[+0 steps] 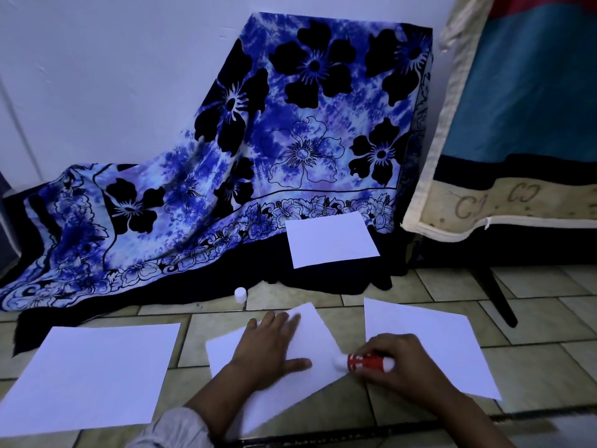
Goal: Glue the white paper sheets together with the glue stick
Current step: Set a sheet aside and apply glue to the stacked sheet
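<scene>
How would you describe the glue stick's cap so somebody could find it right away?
Start at the big blue flowered cloth draped against the wall and follow its dark lower edge down to the tiled floor. The cap stands there alone, just beyond the middle paper sheet that the left hand presses flat. It is the only small white cylinder, and nothing touches it.
</scene>
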